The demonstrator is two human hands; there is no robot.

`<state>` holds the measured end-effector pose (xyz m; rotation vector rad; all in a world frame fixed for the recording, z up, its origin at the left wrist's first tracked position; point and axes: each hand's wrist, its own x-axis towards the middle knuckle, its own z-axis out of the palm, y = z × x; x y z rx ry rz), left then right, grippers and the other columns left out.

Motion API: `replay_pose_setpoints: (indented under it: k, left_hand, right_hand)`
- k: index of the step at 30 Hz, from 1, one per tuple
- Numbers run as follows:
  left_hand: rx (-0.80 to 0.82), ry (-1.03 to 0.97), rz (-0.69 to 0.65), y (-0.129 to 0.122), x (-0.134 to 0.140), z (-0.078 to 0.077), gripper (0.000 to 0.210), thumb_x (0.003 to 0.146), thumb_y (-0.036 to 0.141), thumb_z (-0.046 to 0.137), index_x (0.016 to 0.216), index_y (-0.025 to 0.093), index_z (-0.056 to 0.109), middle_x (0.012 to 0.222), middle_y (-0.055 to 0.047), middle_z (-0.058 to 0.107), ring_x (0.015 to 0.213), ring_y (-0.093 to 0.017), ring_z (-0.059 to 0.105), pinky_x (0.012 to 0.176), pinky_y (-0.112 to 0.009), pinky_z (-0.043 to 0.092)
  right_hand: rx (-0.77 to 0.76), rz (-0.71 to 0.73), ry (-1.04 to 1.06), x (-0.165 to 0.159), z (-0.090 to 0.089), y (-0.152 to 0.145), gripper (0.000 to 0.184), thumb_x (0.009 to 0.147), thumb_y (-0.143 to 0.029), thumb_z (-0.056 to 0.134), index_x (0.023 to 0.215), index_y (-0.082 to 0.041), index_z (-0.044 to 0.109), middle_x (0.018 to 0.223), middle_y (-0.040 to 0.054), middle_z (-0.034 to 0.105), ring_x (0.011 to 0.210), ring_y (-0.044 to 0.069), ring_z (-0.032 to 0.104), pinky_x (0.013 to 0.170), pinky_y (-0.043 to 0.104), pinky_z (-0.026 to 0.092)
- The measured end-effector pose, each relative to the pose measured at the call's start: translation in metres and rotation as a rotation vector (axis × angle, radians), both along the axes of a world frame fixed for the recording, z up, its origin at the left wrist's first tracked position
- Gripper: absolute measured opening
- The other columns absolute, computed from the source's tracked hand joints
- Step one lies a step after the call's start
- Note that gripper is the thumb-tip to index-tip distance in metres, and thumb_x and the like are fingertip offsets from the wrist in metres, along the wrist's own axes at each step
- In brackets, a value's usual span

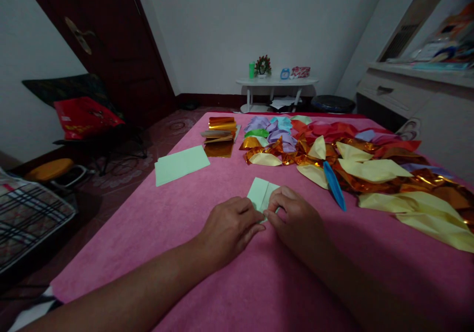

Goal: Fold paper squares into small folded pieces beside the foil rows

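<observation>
A small pale green sheet of paper (258, 192), folded with a crease down its middle, lies on the pink cloth in front of me. My left hand (234, 226) grips its near left corner, fingers bent and pressed on the paper. At the near right edge, my right hand (294, 216) pinches the paper between thumb and forefinger. The fingertips of both hands almost meet at the near edge and hide part of it. To the left rests a stack of flat pale green paper (181, 165).
Gold foil sheets (219, 148) are piled beyond the green stack. Folded paper shapes (374, 169) in yellow, gold, red and purple spread over the right side, with a blue folded piece (334, 186) nearest my right hand. A white side table (276, 81) stands by the wall.
</observation>
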<state>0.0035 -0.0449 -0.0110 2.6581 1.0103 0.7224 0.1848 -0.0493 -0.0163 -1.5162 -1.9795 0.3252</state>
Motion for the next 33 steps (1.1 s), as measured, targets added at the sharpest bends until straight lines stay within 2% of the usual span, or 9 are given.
replay_pose_setpoints:
  k: [5, 9, 13, 15, 17, 20, 25, 30, 33]
  left_hand:
    - [0.049, 0.034, 0.013, -0.003, 0.004, 0.000, 0.018, 0.089, 0.024, 0.051, 0.087, 0.018, 0.068, 0.081, -0.005, 0.061, 0.076, -0.015, 0.055, 0.065, -0.026, 0.043]
    - [0.057, 0.058, -0.027, 0.001, 0.001, 0.004, 0.020, 0.090, 0.023, 0.050, 0.085, 0.018, 0.069, 0.081, -0.005, 0.062, 0.077, -0.015, 0.055, 0.067, -0.026, 0.044]
    - [0.058, 0.039, -0.071, 0.010, -0.007, 0.006, 0.020, 0.090, 0.020, 0.050, 0.087, 0.018, 0.070, 0.087, -0.006, 0.062, 0.082, -0.015, 0.056, 0.071, -0.026, 0.046]
    - [0.038, -0.016, -0.088, 0.013, -0.011, 0.006, 0.020, 0.088, 0.021, 0.051, 0.090, 0.019, 0.071, 0.092, -0.007, 0.062, 0.085, -0.015, 0.057, 0.073, -0.028, 0.047]
    - [-0.035, -0.083, -0.090, 0.015, -0.012, 0.005, 0.018, 0.087, 0.027, 0.055, 0.089, 0.020, 0.072, 0.095, -0.007, 0.061, 0.088, -0.016, 0.057, 0.076, -0.030, 0.047]
    - [-0.175, -0.189, -0.021, 0.018, -0.008, 0.001, 0.019, 0.082, 0.035, 0.063, 0.079, 0.020, 0.074, 0.089, -0.005, 0.060, 0.085, -0.016, 0.057, 0.075, -0.029, 0.047]
    - [-0.262, -0.238, 0.130, 0.021, 0.002, -0.005, 0.015, 0.072, 0.029, 0.073, 0.067, 0.017, 0.068, 0.079, -0.002, 0.060, 0.077, -0.015, 0.056, 0.070, -0.028, 0.045]
    - [-0.274, -0.276, 0.235, 0.020, 0.003, -0.004, 0.028, 0.063, 0.025, 0.078, 0.085, 0.017, 0.062, 0.080, -0.001, 0.062, 0.074, -0.016, 0.056, 0.069, -0.029, 0.046]
    - [-0.271, -0.278, 0.176, 0.022, 0.003, -0.003, 0.025, 0.067, 0.028, 0.075, 0.087, 0.017, 0.065, 0.082, -0.002, 0.064, 0.078, -0.017, 0.058, 0.073, -0.030, 0.046]
  right_hand:
    - [0.022, -0.030, 0.087, 0.003, -0.002, 0.000, 0.011, 0.073, -0.012, 0.057, 0.069, -0.021, 0.054, 0.079, 0.0008, 0.054, 0.080, 0.017, 0.054, 0.073, 0.029, 0.043]
    - [0.102, -0.073, 0.217, 0.014, -0.002, 0.015, 0.019, 0.076, -0.018, 0.057, 0.095, -0.019, 0.059, 0.105, 0.0078, 0.057, 0.097, 0.021, 0.056, 0.075, 0.031, 0.046]
    - [-0.048, -0.103, 0.261, 0.019, 0.001, 0.039, 0.032, 0.083, -0.034, 0.055, 0.111, -0.017, 0.057, 0.099, 0.0077, 0.065, 0.085, 0.019, 0.062, 0.070, 0.031, 0.047]
    - [-0.107, -0.064, 0.212, 0.017, 0.003, 0.050, 0.032, 0.081, -0.037, 0.059, 0.106, -0.018, 0.063, 0.094, 0.0069, 0.068, 0.081, 0.019, 0.063, 0.068, 0.030, 0.047]
    - [-0.138, -0.034, 0.202, 0.014, 0.005, 0.056, 0.024, 0.074, -0.031, 0.065, 0.094, -0.017, 0.069, 0.090, 0.0064, 0.070, 0.078, 0.019, 0.063, 0.066, 0.029, 0.046]
    - [-0.219, -0.012, 0.345, 0.011, 0.009, 0.056, 0.014, 0.070, -0.026, 0.066, 0.080, -0.017, 0.071, 0.076, 0.0036, 0.070, 0.062, 0.016, 0.061, 0.053, 0.025, 0.043]
    - [-0.368, -0.047, 0.598, 0.020, 0.017, 0.037, 0.019, 0.064, -0.033, 0.071, 0.073, -0.017, 0.068, 0.052, -0.0022, 0.060, 0.042, 0.011, 0.050, 0.040, 0.022, 0.034]
    - [-0.417, -0.089, 0.758, 0.029, 0.016, 0.019, 0.025, 0.061, -0.036, 0.074, 0.075, -0.018, 0.065, 0.062, 0.0006, 0.065, 0.049, 0.013, 0.055, 0.044, 0.023, 0.040]
    - [-0.391, -0.121, 0.807, 0.029, 0.014, 0.012, 0.026, 0.061, -0.037, 0.075, 0.075, -0.018, 0.064, 0.064, 0.0015, 0.065, 0.050, 0.014, 0.055, 0.045, 0.025, 0.042]
